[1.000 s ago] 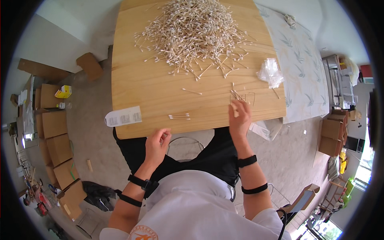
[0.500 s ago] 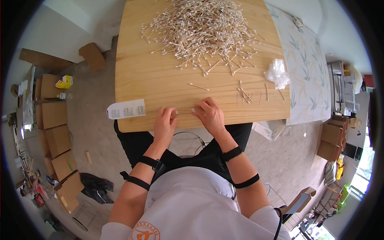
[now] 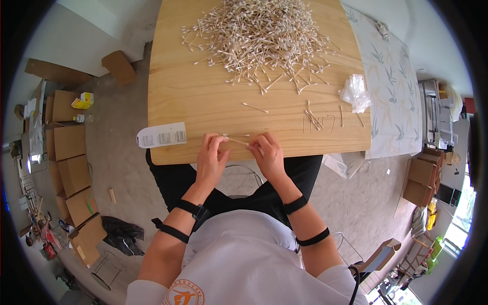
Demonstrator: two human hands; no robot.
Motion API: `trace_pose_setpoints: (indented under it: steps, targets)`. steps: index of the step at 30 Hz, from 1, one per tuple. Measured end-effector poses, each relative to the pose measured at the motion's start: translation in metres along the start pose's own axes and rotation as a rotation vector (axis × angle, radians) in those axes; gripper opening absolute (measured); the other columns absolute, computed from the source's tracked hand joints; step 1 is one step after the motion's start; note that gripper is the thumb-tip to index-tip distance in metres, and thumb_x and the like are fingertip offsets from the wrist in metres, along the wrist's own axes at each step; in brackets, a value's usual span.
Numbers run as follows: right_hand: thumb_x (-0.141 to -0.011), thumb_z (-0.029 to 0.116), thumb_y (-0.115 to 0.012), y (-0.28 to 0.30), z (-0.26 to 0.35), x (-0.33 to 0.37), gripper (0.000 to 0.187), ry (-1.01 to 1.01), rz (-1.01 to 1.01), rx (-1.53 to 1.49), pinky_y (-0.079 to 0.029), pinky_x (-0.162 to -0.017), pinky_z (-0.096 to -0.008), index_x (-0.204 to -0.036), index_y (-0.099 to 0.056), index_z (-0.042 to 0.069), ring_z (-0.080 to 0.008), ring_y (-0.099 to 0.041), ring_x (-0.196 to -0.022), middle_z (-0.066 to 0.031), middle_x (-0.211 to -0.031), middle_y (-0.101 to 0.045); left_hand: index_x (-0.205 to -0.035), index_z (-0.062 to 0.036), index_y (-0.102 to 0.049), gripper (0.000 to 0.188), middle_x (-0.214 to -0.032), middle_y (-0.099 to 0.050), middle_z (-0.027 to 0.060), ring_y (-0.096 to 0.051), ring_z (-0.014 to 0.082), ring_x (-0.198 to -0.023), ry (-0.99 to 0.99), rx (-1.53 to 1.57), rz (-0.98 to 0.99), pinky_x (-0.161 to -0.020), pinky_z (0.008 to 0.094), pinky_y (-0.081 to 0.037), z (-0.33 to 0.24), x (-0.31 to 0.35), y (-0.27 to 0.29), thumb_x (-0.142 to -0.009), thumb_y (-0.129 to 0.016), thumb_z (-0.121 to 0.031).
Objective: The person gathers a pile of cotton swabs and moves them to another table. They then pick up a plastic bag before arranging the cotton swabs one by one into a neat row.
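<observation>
Cotton swabs [image 3: 237, 141] are positioned between the two hands at the near edge of the bench [image 3: 203, 112]. Right hand [image 3: 268, 152]: thumb and fingers pinched at the swabs' right ends. Left hand [image 3: 211, 155]: fingertips at the left ends, thumb spread below; whether it grips cannot be determined. Swab pile [image 3: 264, 43]: far side. Printed card [image 3: 162, 135]: left of the hands.

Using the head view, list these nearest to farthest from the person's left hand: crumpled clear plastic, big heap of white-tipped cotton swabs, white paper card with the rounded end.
From the left hand:
1. White paper card with a rounded end: just left.
2. Big heap of white-tipped cotton swabs: table's far side.
3. Crumpled clear plastic: table's right side.
</observation>
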State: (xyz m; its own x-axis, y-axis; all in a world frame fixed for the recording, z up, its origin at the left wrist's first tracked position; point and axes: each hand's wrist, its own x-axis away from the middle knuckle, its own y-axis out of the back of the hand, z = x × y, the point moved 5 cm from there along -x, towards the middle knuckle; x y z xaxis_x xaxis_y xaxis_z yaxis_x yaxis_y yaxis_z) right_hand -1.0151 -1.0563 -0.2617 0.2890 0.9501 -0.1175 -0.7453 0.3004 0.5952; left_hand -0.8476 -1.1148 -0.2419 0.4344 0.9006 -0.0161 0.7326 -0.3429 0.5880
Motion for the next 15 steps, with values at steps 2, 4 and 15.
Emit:
trace_pose_setpoints:
  steps: [2, 4, 15]
  targets:
    - [-0.076, 0.005, -0.073, 0.006, 0.010, 0.003, 0.013, -0.100, 0.035, -0.129, -0.049, -0.065, -0.0345, -0.083, -0.062, 0.004, -0.0248, -0.061, -0.074, -0.0075, -0.080, -0.061, -0.106, -0.0038, -0.055, 0.032, -0.103, -0.052, 0.0098, -0.058, 0.0217, -0.076, 0.020, 0.030, -0.014, -0.066, 0.0305, -0.050, -0.012, 0.002, 0.004, -0.078, -0.068, 0.006]
    - [-0.077, 0.002, -0.073, 0.015, 0.022, 0.004, 0.013, -0.202, 0.066, -0.257, -0.049, -0.065, -0.0322, -0.083, -0.061, 0.003, -0.0226, -0.062, -0.072, -0.0078, -0.079, -0.063, -0.104, -0.0024, -0.058, 0.022, -0.103, -0.057, 0.0046, -0.056, 0.0108, -0.077, 0.155, 0.372, -0.087, -0.069, 0.0252, -0.049, -0.013, 0.006, 0.008, -0.085, -0.067, 0.001]
    - [-0.079, -0.001, -0.072, 0.013, 0.029, -0.008, 0.018, -0.226, -0.082, -0.387, -0.050, -0.068, -0.0282, -0.093, -0.061, 0.001, -0.0167, -0.063, -0.072, -0.0071, -0.078, -0.065, -0.098, 0.0028, -0.061, 0.007, -0.090, -0.066, 0.0056, -0.066, 0.0127, -0.083, 0.235, 0.679, -0.072, -0.078, 0.0246, -0.053, -0.015, -0.011, 0.007, -0.093, -0.060, -0.001]
